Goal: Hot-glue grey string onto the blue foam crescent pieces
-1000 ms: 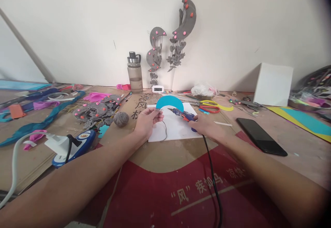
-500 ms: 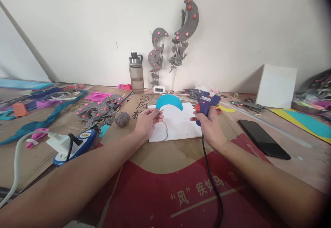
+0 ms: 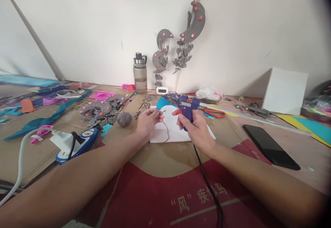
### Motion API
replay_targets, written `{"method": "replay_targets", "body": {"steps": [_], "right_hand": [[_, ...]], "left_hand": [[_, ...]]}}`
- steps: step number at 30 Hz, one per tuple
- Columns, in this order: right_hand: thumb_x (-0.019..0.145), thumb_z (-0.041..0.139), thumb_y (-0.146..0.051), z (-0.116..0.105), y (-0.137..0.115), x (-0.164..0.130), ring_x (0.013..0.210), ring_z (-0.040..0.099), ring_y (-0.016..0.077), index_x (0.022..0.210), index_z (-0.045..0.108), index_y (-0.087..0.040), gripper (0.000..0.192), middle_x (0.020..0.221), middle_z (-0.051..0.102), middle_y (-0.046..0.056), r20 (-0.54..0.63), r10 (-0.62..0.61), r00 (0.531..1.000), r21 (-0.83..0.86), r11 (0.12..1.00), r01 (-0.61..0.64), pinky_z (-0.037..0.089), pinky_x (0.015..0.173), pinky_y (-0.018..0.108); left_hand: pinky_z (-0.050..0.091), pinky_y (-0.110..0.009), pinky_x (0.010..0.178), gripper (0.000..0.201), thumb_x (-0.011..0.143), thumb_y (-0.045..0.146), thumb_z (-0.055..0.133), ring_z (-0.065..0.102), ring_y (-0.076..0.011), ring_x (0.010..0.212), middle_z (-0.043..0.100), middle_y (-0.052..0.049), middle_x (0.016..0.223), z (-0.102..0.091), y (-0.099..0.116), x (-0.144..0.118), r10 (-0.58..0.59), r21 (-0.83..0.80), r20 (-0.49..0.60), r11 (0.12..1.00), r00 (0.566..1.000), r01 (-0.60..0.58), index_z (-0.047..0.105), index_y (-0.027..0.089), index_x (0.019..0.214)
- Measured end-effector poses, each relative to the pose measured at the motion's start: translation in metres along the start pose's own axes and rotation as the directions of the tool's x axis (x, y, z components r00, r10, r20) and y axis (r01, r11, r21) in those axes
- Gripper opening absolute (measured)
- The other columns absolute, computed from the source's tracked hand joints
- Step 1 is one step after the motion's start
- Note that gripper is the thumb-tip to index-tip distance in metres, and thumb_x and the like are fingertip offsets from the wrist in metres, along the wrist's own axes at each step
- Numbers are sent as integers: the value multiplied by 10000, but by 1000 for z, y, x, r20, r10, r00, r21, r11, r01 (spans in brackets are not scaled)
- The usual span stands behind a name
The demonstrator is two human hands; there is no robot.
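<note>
Right hand (image 3: 198, 129), fingers wrapped round hot-glue gun (image 3: 190, 106), had swung leftward; both hands apparently working closer together. Left hand (image 3: 149, 121) pinched grey yarn (image 3: 168, 131) beside blue crescent (image 3: 160, 103), over white board (image 3: 181, 135).

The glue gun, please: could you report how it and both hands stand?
Right hand gripping glue gun. Left hand pinching gray yarn over white board. Glue gun partly hiding blue crescent.

Flattened cardboard (image 3: 160, 159) covers much of the counter (image 3: 292, 143). On the pinkish bare stretch to the right lie a black phone (image 3: 271, 147) and, farther right, a yellow sheet (image 3: 287, 119) under a blue sheet (image 3: 314, 128).
</note>
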State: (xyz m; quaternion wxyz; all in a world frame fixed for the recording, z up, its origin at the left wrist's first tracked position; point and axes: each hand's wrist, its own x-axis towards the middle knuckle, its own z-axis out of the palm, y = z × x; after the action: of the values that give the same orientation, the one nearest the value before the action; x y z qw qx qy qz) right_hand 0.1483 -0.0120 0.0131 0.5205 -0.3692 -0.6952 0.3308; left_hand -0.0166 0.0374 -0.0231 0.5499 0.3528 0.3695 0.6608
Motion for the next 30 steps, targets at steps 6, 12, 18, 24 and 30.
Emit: {"method": "replay_targets", "body": {"steps": [6,12,18,24,30], "right_hand": [[883,482,-483,7,24,-13,567,510,103,1040,555,-172,356,819,637,34,-45,106,993,-83,990,-110,430,538,246],[890,465,-482,6,23,-15,628,546,140,1043,573,-177,358,812,643,51,-14,100,995,-216,971,-101,434,583,265],[886,467,-479,6,20,-15,636,556,168,1018,591,-183,347,727,620,38,-42,107,993,-332,936,-115,435,621,294],[886,455,-482,6,22,-15,641,560,178,1022,590,-177,360,719,618,41,-37,104,994,-365,924,-110,436,628,304],[885,454,-463,5,25,-15,631,556,180,1047,572,-174,352,745,624,47,-35,109,993,-371,922,-114,433,612,306]], "left_hand": [[477,-221,544,124,731,172,685,585,-85,556,652,-60,719,2,3,-2,-24,-3,-1,1000,1000,24,579,108,728],[475,-233,555,155,704,195,711,577,-90,563,653,-64,723,1,2,-1,-18,5,14,1000,1000,18,582,111,720],[475,-237,555,167,704,216,717,579,-90,569,640,-56,721,-1,0,0,9,11,41,1000,999,-10,592,107,725],[468,-230,539,146,706,192,709,575,-87,552,630,-43,693,1,2,-2,14,16,50,1000,999,-15,592,106,714],[473,-237,535,156,709,199,713,575,-88,532,626,-38,678,4,4,-3,13,31,43,999,999,-15,588,108,699]]}}
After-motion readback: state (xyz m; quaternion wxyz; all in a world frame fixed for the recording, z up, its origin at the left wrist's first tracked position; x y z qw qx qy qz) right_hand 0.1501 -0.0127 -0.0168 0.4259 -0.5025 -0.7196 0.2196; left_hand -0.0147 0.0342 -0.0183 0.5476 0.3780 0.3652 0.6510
